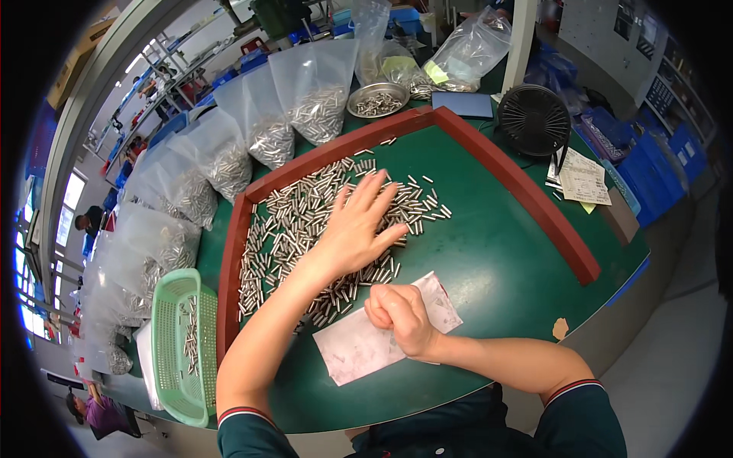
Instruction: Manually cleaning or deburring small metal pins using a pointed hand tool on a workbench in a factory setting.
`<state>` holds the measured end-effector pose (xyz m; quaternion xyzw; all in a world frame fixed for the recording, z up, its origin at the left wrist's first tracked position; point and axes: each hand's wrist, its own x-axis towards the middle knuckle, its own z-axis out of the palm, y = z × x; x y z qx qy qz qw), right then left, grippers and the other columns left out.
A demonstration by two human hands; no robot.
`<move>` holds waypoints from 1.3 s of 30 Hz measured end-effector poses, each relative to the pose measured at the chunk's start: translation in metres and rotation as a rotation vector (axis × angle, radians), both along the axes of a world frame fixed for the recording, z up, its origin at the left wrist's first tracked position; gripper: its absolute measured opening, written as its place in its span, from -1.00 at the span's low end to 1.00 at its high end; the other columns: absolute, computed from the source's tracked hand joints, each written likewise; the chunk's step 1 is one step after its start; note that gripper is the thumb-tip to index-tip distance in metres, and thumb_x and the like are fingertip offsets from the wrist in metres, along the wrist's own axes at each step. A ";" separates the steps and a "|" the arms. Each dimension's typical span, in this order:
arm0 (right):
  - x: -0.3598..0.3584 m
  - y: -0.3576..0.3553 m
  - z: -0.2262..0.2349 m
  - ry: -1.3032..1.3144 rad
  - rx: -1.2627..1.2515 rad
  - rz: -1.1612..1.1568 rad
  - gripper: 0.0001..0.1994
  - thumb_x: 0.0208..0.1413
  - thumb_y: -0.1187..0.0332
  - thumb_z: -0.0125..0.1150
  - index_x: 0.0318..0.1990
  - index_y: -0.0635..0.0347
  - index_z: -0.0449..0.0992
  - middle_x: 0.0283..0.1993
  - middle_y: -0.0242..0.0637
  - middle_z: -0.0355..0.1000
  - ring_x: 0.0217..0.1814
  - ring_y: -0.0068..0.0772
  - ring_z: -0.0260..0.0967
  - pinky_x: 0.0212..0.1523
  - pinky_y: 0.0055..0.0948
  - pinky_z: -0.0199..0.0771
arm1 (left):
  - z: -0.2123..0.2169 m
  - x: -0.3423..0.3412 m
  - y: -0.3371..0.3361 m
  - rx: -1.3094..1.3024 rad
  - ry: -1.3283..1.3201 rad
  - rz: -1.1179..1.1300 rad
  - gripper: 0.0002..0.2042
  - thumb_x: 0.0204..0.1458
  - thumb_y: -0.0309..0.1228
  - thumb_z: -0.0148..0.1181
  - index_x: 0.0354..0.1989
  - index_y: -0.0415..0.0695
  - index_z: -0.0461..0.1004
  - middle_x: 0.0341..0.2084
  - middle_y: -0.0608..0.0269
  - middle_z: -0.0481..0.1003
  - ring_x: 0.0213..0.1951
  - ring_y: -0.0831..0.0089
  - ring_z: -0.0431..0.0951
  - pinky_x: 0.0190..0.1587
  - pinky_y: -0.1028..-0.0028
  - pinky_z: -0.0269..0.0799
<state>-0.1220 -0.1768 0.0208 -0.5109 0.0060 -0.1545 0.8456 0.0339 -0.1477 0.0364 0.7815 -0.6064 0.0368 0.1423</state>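
A wide heap of small metal pins (279,252) covers the left part of the green tabletop. My left hand (355,229) lies over the heap with its fingers spread, palm down on or just above the pins. My right hand (405,317) is curled into a fist over a stained, pale sheet (355,351) near the front edge; whatever it may hold is hidden. The sheet looks like paper or cloth, but I cannot tell which. A few pins lie loose at the heap's right side.
A dark red wooden rail (519,195) borders the work area. A green plastic basket (164,343) holding some pins stands left. Clear bags of pins (313,99) line the far left. Beyond the rail are a metal bowl (378,99), black fan (533,120) and papers (584,179).
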 end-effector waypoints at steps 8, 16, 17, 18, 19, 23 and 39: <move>0.000 0.003 -0.002 -0.001 0.071 0.026 -0.65 0.11 0.35 -0.31 -0.73 0.16 0.03 -0.77 -0.46 -0.06 -0.71 -0.66 -0.19 -0.65 -0.60 -0.18 | -0.042 -0.002 -0.075 0.151 -0.110 -0.196 -0.39 0.05 0.04 -0.25 0.20 -0.06 -0.03 0.21 0.07 -0.09 0.24 0.15 -0.13 0.22 0.11 -0.25; 0.000 0.000 -0.007 -0.008 0.066 -0.005 -0.64 0.12 0.34 -0.30 -0.73 0.16 0.05 -0.76 -0.47 -0.05 -0.70 -0.67 -0.17 -0.65 -0.61 -0.15 | -0.015 -0.011 0.028 0.249 -0.069 -0.153 -0.41 0.02 -0.04 -0.15 0.21 -0.02 -0.01 0.22 0.21 -0.06 0.25 0.22 -0.11 0.20 0.07 -0.24; -0.001 0.001 -0.005 -0.015 0.071 0.000 -0.64 0.12 0.34 -0.30 -0.73 0.16 0.05 -0.76 -0.47 -0.05 -0.70 -0.67 -0.17 -0.65 -0.61 -0.15 | -0.010 -0.013 0.041 0.277 -0.050 -0.137 -0.42 0.02 -0.05 -0.15 0.21 -0.01 -0.02 0.22 0.23 -0.06 0.25 0.22 -0.11 0.20 0.07 -0.25; -0.001 0.001 -0.005 -0.016 0.028 -0.015 -0.65 0.12 0.34 -0.30 -0.72 0.17 0.05 -0.75 -0.47 -0.03 -0.69 -0.67 -0.16 -0.64 -0.61 -0.13 | -0.006 -0.017 0.050 0.288 -0.030 -0.125 -0.44 0.03 -0.09 -0.13 0.20 -0.02 0.01 0.22 0.24 -0.06 0.25 0.24 -0.12 0.21 0.07 -0.27; -0.001 -0.001 -0.006 -0.015 -0.017 -0.033 -0.65 0.12 0.33 -0.30 -0.72 0.17 0.06 -0.74 -0.47 -0.02 -0.68 -0.67 -0.15 -0.64 -0.61 -0.12 | -0.002 -0.020 0.055 0.300 0.006 -0.109 -0.46 0.03 -0.11 -0.12 0.18 -0.03 0.06 0.22 0.24 -0.04 0.25 0.23 -0.11 0.21 0.07 -0.27; -0.004 0.001 -0.004 -0.046 -0.116 -0.038 -0.66 0.12 0.31 -0.28 -0.69 0.20 0.08 -0.71 -0.46 0.00 -0.65 -0.65 -0.12 -0.62 -0.59 -0.07 | 0.006 -0.016 0.047 0.037 0.181 -0.076 -0.66 -0.05 -0.30 0.05 -0.08 -0.16 0.35 0.04 0.11 0.21 0.15 0.16 0.10 0.17 0.14 -0.13; -0.001 0.001 -0.014 -0.074 -0.042 -0.025 -0.66 0.10 0.29 -0.19 -0.64 0.32 0.12 -0.72 -0.33 0.00 -0.64 -0.57 -0.10 -0.61 -0.47 0.00 | -0.013 0.000 -0.024 -0.103 0.038 -0.446 -0.90 -0.24 -0.49 0.14 -0.52 -0.20 0.38 -0.37 0.20 0.37 -0.29 0.24 0.36 -0.23 0.36 0.28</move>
